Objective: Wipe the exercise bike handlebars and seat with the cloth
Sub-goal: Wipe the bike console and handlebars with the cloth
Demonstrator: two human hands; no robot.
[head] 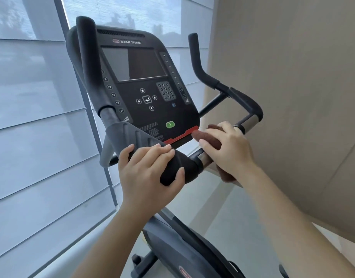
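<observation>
The exercise bike's black handlebars (pixel 242 101) curve around its console (pixel 140 81). My left hand (pixel 148 167) grips the padded black bar just below the console, thumb underneath. My right hand (pixel 228 149) holds a brown cloth (pixel 209 137) wrapped around the bar on the right, beside a shiny metal sensor section (pixel 203 157). The cloth's loose end hangs below my right wrist. The seat is out of view.
A window with pale blinds (pixel 32 117) fills the left side. A beige wall (pixel 293 97) stands close on the right. The bike's frame and base (pixel 182 247) run down toward the light floor between my arms.
</observation>
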